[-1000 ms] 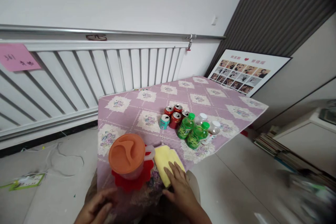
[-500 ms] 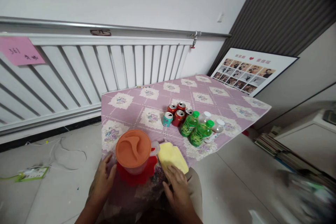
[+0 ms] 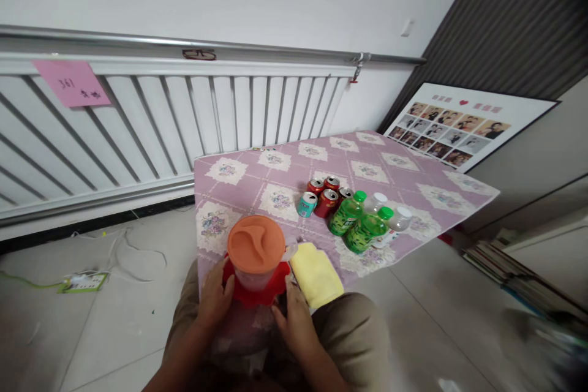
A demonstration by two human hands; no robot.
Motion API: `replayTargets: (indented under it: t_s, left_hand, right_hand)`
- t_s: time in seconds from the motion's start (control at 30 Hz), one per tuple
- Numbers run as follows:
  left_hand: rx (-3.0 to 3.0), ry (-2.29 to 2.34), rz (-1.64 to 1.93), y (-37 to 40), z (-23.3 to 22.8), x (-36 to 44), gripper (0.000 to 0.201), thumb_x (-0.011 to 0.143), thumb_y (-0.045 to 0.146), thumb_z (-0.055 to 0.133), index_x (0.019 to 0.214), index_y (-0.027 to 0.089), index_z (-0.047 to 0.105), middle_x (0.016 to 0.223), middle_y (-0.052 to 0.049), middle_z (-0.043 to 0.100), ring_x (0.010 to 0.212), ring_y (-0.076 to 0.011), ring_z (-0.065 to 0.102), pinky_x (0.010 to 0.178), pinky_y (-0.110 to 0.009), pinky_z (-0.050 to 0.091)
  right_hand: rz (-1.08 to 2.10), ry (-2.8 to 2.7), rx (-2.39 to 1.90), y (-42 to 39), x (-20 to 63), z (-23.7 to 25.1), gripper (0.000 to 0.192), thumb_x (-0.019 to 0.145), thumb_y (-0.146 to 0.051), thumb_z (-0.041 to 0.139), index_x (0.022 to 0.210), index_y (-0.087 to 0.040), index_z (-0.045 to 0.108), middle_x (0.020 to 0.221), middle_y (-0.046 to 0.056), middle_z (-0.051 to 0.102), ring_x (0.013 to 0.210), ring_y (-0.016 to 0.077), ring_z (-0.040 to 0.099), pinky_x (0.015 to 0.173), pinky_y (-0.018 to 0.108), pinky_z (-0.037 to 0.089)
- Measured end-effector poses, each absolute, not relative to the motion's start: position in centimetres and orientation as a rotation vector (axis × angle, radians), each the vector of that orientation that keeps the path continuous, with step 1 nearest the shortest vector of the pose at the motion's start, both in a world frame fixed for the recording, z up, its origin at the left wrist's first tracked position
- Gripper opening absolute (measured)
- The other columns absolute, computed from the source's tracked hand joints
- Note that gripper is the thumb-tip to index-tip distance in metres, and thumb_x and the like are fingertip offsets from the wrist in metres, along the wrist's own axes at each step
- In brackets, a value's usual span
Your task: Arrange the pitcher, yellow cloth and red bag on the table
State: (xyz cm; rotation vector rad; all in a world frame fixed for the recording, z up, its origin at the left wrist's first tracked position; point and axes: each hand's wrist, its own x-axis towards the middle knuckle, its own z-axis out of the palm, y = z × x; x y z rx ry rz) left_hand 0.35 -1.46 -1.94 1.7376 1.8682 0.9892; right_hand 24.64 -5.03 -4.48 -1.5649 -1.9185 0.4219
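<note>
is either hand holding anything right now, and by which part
It cannot be told for sure: the left hand is at the left edge of the red mat, the right hand at its right edge, with no clear grip visible.

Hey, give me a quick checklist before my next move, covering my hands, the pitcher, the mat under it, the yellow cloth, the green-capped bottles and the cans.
1. Pitcher upright on the red mat: ok.
2. Orange lid on top of the pitcher: ok.
3. Left hand and right hand on opposite sides of the pitcher: ok.
4. Pitcher handle not touching the yellow cloth: cannot tell; they look very close.
5. Green-capped bottles upright with caps on: ok.
6. Drink cans empty: cannot tell; contents hidden.
</note>
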Motion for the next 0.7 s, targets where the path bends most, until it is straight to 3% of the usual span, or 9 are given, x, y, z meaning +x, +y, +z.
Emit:
replayTargets:
  t_s: [0.2, 0.43, 0.6, 0.7]
  left_hand:
    - [1.705, 1.843, 1.055, -1.5, -2.6, 0.1, 0.050, 0.087, 0.026, 0.051, 0.135, 0.014, 0.055, 0.137, -0.018, 0.062, 0.129, -0.0305, 0.057, 0.113, -0.054, 0.042]
    - [1.701, 1.868, 1.073, -1.3, -2.7, 0.3, 0.051, 0.084, 0.029, 0.054, 0.133, 0.016, 0.056, 0.136, -0.016, 0.063, 0.128, -0.0321, 0.059, 0.111, -0.056, 0.043]
    - [1.698, 1.891, 1.048, -0.7, -2.1, 0.6, 0.047, 0.084, 0.031, 0.054, 0.129, 0.017, 0.060, 0.128, -0.015, 0.067, 0.121, -0.0331, 0.062, 0.107, -0.056, 0.047]
    - [1.716, 1.894, 1.027, -0.5, -1.5, 0.6, 0.044, 0.083, 0.031, 0.054, 0.124, 0.018, 0.062, 0.122, -0.014, 0.069, 0.118, -0.0329, 0.063, 0.103, -0.054, 0.049]
  right_hand:
    - [0.410, -1.931, -1.576, -4.1, 24.3, -4.2, 0.076, 0.081, -0.014, 0.061, 0.152, -0.003, 0.038, 0.141, 0.026, 0.060, 0.131, 0.0346, 0.059, 0.109, 0.052, 0.050]
    - [0.397, -1.914, -1.598, -3.2, 24.3, -4.6, 0.075, 0.082, -0.013, 0.057, 0.154, -0.007, 0.037, 0.143, 0.022, 0.059, 0.134, 0.0315, 0.057, 0.111, 0.047, 0.049]
    - [0.464, -1.924, -1.638, -2.5, 24.3, -4.1, 0.075, 0.081, -0.012, 0.057, 0.153, -0.005, 0.037, 0.142, 0.024, 0.060, 0.132, 0.0317, 0.058, 0.110, 0.046, 0.049]
    - [0.456, -1.906, -1.655, -2.4, 24.2, -4.2, 0.077, 0.080, -0.010, 0.057, 0.154, -0.010, 0.037, 0.145, 0.021, 0.058, 0.134, 0.0314, 0.057, 0.110, 0.046, 0.049]
